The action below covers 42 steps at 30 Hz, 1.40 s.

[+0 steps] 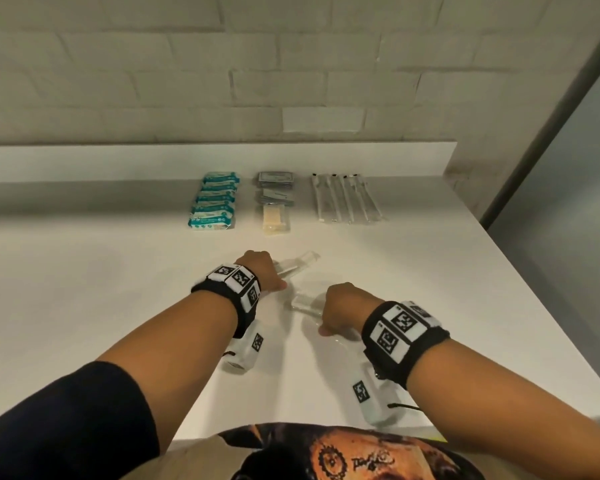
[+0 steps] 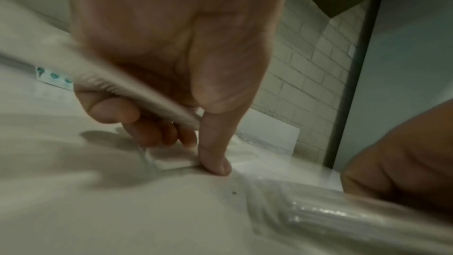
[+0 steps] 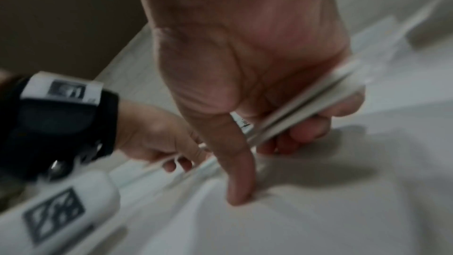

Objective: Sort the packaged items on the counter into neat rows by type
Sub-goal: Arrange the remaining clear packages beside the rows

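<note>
Near the middle of the white counter [image 1: 118,271], my left hand [image 1: 260,271] grips a long clear plastic packet [image 1: 297,266] that points up and right. In the left wrist view its fingers [image 2: 117,113] curl round that packet [image 2: 137,88] while the thumb tip presses down on the counter. Just to the right, my right hand [image 1: 343,306] holds a second clear packet [image 1: 305,304]. In the right wrist view its fingers [image 3: 308,131] wrap this flat packet [image 3: 306,104], with the thumb tip on the counter. What the packets contain is too blurred to tell.
Against the back ledge lie sorted rows: teal packets [image 1: 213,202], grey packets [image 1: 276,188] with a beige packet [image 1: 274,220] in front, and long clear sleeves with black tips [image 1: 347,199]. The counter's right edge [image 1: 499,271] runs diagonally; a brick wall stands behind.
</note>
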### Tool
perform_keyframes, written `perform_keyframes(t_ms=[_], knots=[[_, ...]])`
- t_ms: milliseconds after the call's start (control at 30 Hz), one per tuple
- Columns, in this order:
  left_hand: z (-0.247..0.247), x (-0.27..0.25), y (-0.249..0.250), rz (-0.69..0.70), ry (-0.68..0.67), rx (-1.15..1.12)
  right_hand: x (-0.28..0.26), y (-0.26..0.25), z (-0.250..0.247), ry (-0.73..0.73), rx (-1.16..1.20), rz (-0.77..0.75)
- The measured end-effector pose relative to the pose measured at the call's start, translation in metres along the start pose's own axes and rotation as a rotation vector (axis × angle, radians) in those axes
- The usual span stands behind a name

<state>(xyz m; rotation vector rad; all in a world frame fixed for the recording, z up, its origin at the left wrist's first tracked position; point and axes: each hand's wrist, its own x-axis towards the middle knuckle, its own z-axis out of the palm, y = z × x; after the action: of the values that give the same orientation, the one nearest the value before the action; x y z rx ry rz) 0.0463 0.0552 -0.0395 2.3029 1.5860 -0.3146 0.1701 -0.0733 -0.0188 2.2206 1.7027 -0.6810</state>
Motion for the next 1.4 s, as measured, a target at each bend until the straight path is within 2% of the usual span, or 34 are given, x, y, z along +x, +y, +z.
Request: perform_keyframes(t_ms=[133, 300, 400, 467, 567, 600, 667, 700, 767, 900, 1000, 1100, 1167, 1233, 1333, 1400], knots=[[0.001, 0.002, -0.003, -0.010, -0.022, -0.111, 0.007, 0.012, 0.000, 0.002, 0.020, -0.054], [0.000, 0.002, -0.003, 0.039, -0.061, -0.056, 0.005, 0.049, -0.009, 0.003, 0.106, 0.000], [-0.004, -0.003, 0.016, 0.119, -0.034, -0.133, 0.004, 0.090, -0.029, 0.050, 0.170, 0.096], [-0.012, -0.004, 0.040, 0.168, 0.005, -0.321, 0.007, 0.121, -0.042, 0.068, 0.215, 0.162], [-0.023, -0.004, 0.087, 0.237, -0.013, -0.886, 0.014, 0.158, -0.045, 0.095, 0.228, 0.197], [-0.027, -0.004, 0.106, 0.252, -0.024, -1.006, 0.017, 0.171, -0.046, 0.161, 0.308, 0.200], [-0.032, -0.003, 0.137, 0.296, -0.045, -1.103, 0.021, 0.188, -0.051, 0.350, 0.646, 0.140], [-0.034, -0.001, 0.156, 0.319, -0.056, -1.123, 0.020, 0.197, -0.059, 0.422, 0.811, 0.077], [-0.034, 0.003, 0.187, 0.356, -0.079, -1.142, 0.018, 0.206, -0.077, 0.448, 1.027, -0.032], [-0.028, 0.008, 0.235, 0.381, -0.078, -1.184, 0.026, 0.227, -0.099, 0.481, 1.107, -0.127], [-0.022, 0.013, 0.254, 0.302, -0.047, -1.211, 0.037, 0.252, -0.104, 0.442, 1.176, -0.130], [-0.017, 0.021, 0.259, 0.176, -0.059, -1.255, 0.049, 0.274, -0.104, 0.376, 1.143, -0.151], [-0.016, 0.028, 0.258, 0.160, -0.002, -1.245, 0.057, 0.285, -0.105, 0.344, 1.093, -0.139], [-0.020, 0.036, 0.259, 0.215, 0.061, -1.224, 0.067, 0.294, -0.108, 0.355, 1.054, -0.140], [-0.031, 0.055, 0.260, 0.325, 0.113, -1.207, 0.077, 0.298, -0.117, 0.554, 0.926, -0.167], [-0.031, 0.069, 0.254, 0.393, 0.124, -0.929, 0.086, 0.304, -0.113, 0.586, 0.737, -0.176]])
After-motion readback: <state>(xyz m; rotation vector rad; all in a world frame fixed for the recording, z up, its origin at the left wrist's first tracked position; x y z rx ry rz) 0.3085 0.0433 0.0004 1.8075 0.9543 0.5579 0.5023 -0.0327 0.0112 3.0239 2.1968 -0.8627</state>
